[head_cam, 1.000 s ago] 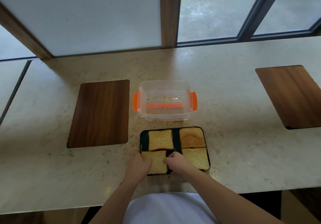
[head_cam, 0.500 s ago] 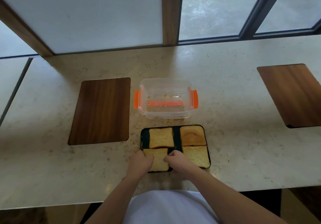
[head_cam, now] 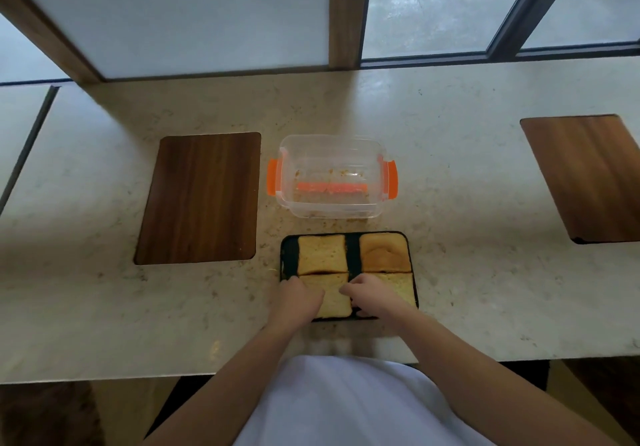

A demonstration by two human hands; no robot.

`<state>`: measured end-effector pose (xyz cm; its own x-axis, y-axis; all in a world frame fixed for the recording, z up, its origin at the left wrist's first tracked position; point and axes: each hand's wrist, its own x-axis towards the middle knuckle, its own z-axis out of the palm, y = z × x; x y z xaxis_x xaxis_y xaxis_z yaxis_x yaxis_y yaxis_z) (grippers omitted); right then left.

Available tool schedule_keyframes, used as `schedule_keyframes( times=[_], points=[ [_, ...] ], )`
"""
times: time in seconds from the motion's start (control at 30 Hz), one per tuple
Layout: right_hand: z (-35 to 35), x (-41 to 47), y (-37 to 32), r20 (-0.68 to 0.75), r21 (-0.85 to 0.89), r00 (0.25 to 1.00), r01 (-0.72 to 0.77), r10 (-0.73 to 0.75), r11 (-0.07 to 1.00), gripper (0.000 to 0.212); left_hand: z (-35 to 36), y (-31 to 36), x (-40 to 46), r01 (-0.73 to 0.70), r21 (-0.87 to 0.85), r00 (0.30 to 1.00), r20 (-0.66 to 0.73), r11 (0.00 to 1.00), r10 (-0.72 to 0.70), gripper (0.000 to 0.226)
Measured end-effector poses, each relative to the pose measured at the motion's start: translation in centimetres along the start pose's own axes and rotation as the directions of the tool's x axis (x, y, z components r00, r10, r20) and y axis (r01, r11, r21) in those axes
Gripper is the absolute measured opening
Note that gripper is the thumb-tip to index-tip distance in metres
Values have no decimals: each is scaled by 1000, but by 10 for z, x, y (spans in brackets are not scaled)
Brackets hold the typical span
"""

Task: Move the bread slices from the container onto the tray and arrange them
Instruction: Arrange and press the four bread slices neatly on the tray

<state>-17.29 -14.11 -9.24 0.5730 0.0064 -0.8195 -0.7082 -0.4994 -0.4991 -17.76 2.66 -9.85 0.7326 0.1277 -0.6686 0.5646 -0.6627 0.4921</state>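
Observation:
A black tray sits near the counter's front edge with several bread slices on it in two rows. The far-left slice and far-right slice lie free. My left hand and my right hand both grip the near-left slice from its two sides. The near-right slice is partly hidden by my right hand. Behind the tray stands the clear container with orange clips, holding only crumbs.
A dark wooden board lies left of the container, another board at the far right. Window frames rise behind the counter. The counter's front edge runs just below the tray.
Both hands stay on the near-left slice and have nudged it slightly. The camera has tilted a little; nothing else has moved.

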Motion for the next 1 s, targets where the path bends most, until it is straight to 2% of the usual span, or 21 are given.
schedule_keyframes(
  times=[0.07, 0.27, 0.43, 0.47, 0.57, 0.67, 0.73, 0.83, 0.87, 1.0],
  points=[
    [-2, 1, 2, -6, 9, 1000, 5, -5, 1000, 33, 0, -1, 1, 18, -49, 1000, 16, 999, -17, 30],
    [-7, 8, 1, -73, -16, 997, 36, -37, 999, 44, -12, 0, 12, -23, -126, 1000, 1, 992, 24, 26],
    [-6, 15, -14, -162, 8, 982, 99, -96, 995, 60, -18, 11, 24, -17, -144, 1000, 0, 989, 17, 51],
    [-5, 16, -16, -172, 30, 980, 109, -102, 994, 62, -18, 14, 25, -17, -164, 1000, 11, 986, 19, 50],
    [-3, 17, -20, -184, 83, 977, 125, -108, 989, 66, -16, 17, 28, -28, -172, 999, 27, 985, 33, 18],
    [0, 20, -21, -186, 73, 976, 129, -114, 989, 66, -14, 15, 31, -32, -165, 998, 42, 986, 39, 11],
    [0, 23, -21, -188, 73, 976, 128, -112, 989, 65, -13, 12, 35, -32, -181, 998, 48, 983, 41, 18],
    [0, 24, -21, -190, 81, 976, 121, -104, 989, 63, -11, 11, 39, -16, -200, 999, 37, 980, 24, 57],
    [0, 24, -21, -193, 82, 976, 118, -101, 990, 63, -11, 10, 39, -7, -203, 999, 38, 979, 15, 62],
    [4, 26, -21, -193, 84, 976, 118, -100, 990, 62, -10, 12, 38, 18, -223, 999, 36, 975, -10, 62]
  ],
)
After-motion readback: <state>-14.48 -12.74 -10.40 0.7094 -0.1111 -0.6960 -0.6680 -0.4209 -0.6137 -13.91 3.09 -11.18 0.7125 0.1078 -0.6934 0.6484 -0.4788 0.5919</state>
